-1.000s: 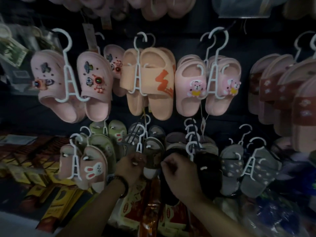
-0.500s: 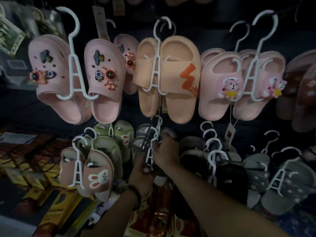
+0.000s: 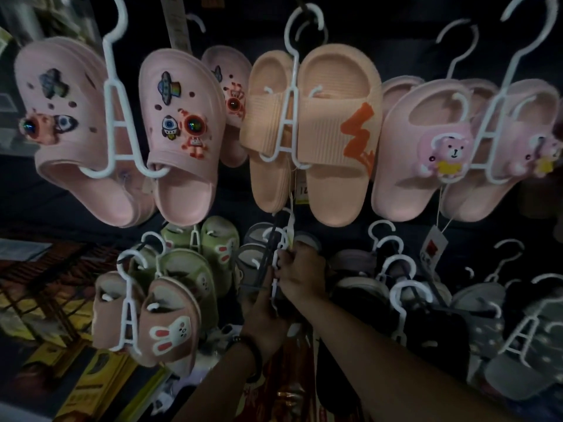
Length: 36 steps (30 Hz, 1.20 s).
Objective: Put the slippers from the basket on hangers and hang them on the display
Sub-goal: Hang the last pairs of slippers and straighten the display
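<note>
My right hand (image 3: 301,275) grips the white hanger (image 3: 278,257) of a grey slipper pair (image 3: 249,260) in the lower row of the display. The hanger's hook sits at a dark rod just above my fingers. My left hand (image 3: 263,318) holds the lower part of the same hanger from below; it has a dark band at the wrist. The slippers on this hanger are dim and partly hidden behind both hands. No basket is in view.
Pink charm clogs (image 3: 179,132), peach slides (image 3: 332,138) and pink bear slides (image 3: 426,147) hang above. Green bunny slippers (image 3: 213,242) and pink bunny slippers (image 3: 164,321) hang left; black and grey pairs (image 3: 527,339) hang right. Packaged goods (image 3: 76,370) lie lower left.
Both hands have risen from the bottom of the lower row to the hanger's hook. The view has moved closer to the display and shifted left.
</note>
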{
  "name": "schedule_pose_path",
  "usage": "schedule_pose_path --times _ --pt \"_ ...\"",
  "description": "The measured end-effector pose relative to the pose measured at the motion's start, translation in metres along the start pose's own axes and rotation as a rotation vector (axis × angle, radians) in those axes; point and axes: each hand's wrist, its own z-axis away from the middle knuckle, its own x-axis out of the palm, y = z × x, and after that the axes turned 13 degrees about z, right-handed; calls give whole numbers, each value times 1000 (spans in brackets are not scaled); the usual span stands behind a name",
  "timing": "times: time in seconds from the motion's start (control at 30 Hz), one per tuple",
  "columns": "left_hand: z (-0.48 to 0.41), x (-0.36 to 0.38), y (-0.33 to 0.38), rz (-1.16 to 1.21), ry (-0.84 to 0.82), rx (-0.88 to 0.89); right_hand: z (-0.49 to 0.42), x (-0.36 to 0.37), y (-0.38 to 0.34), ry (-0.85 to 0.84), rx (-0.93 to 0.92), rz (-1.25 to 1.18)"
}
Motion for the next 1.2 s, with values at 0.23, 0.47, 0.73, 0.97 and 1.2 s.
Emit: schedule_pose_path --times 0.23,0.47,0.73,0.97,1.2 --pt "-24 -3 -6 -64 22 40 -19 -2 -3 9 -41 31" --pt "-27 3 -8 -19 -1 61 -25 -2 -1 -8 -48 -17" --pt "-27 3 -12 46 6 44 -30 -7 3 -95 66 -171" --pt "1 -21 -17 -84 90 48 6 6 -5 148 177 -253" --pt "68 -71 19 -256 258 278 63 38 -9 -98 119 -402"
